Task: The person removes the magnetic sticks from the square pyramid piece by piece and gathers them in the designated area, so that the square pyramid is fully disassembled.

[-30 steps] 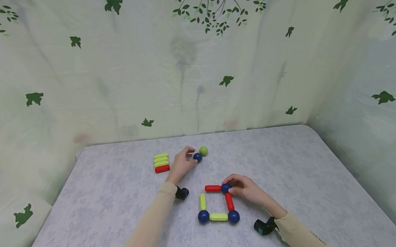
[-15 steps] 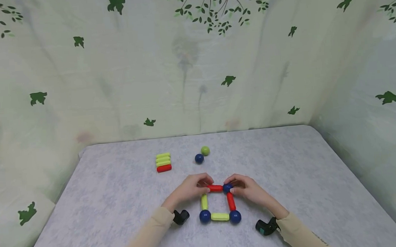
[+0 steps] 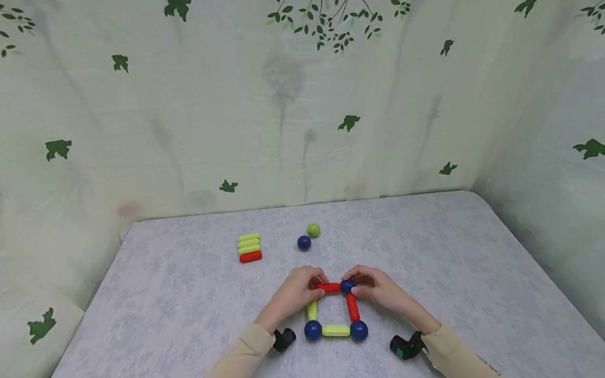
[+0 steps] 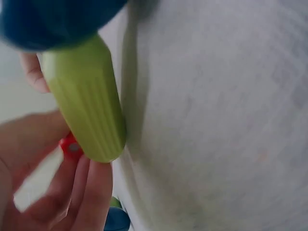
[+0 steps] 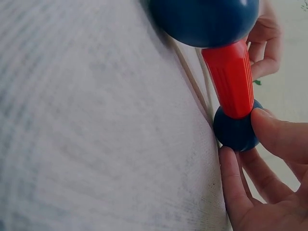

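A four-sided frame of rods and balls lies on the table. My left hand [image 3: 294,290] pinches the left end of its far red rod [image 3: 331,288] between thumb and fingers; that rod's end face [image 4: 73,147] shows in the left wrist view, beside the lime rod [image 4: 89,98]. My right hand [image 3: 380,289] holds the blue ball [image 3: 347,287] at the far right corner, from which a second red rod [image 5: 231,79] runs to the near right blue ball [image 3: 359,330]. A lime rod [image 3: 336,330] joins this to the near left blue ball [image 3: 313,330].
Farther back stand a loose blue ball [image 3: 304,243] and a green ball [image 3: 313,230]. To their left, several lime rods [image 3: 249,243] lie in a row with a red rod [image 3: 250,257]. The table [image 3: 440,232] meets a printed curtain [image 3: 407,119] at its far edge.
My left hand has come nearer from the loose blue ball at the back and now grips the far red rod's left end. The right hand keeps its hold on the corner ball.
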`<state>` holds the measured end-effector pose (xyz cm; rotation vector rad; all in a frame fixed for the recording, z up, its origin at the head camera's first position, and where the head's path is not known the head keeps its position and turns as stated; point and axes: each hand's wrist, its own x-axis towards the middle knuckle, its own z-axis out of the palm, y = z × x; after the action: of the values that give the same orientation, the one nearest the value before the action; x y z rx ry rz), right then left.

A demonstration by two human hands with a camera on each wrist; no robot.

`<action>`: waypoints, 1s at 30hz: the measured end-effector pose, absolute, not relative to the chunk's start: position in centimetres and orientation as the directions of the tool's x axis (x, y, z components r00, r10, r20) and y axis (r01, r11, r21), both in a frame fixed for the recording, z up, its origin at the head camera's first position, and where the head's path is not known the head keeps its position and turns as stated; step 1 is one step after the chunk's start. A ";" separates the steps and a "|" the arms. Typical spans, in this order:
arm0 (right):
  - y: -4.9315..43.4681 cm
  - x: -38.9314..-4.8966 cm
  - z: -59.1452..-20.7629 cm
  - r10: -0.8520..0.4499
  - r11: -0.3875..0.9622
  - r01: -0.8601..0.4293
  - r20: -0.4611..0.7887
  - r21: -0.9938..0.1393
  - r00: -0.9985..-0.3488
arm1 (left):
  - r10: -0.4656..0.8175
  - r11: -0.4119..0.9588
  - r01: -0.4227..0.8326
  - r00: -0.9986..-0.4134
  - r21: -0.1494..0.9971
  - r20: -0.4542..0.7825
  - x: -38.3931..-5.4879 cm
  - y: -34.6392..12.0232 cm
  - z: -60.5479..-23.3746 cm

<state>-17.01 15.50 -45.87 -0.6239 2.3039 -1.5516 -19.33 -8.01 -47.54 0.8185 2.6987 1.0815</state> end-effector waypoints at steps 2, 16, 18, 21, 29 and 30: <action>15.5 -17.0 -45.8 -0.511 0.318 -0.205 0.015 -0.926 -0.859 | 0.498 0.627 0.445 -0.860 0.639 0.109 -19.2 -8.2 -47.4; 15.9 -17.8 -47.9 -0.501 0.334 -0.193 -0.001 -0.922 -0.866 | 0.203 0.588 0.272 -0.961 0.761 0.187 -19.5 -14.7 -47.6; 16.0 -18.1 -48.6 -0.501 0.334 -0.194 0.000 -0.922 -0.865 | 0.158 0.602 0.247 -0.969 0.760 0.189 -19.7 -16.0 -47.8; 16.1 -18.3 -49.1 -0.502 0.334 -0.199 0.005 -0.922 -0.865 | 0.105 0.627 0.221 -0.974 0.747 0.199 -20.0 -17.9 -47.8; 16.3 -18.4 -49.5 -0.500 0.320 -0.196 0.011 -0.927 -0.866 | 0.038 0.700 0.165 -0.980 0.695 0.195 -20.8 -20.6 -47.4; 16.3 -18.4 -49.5 -0.501 0.322 -0.201 0.013 -0.925 -0.865 | 0.035 0.711 0.158 -0.981 0.685 0.189 -20.9 -20.8 -47.4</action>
<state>-18.41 16.27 -49.53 -0.6330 2.3149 -1.5595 -20.92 -20.75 -47.37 0.1735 3.0548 1.2485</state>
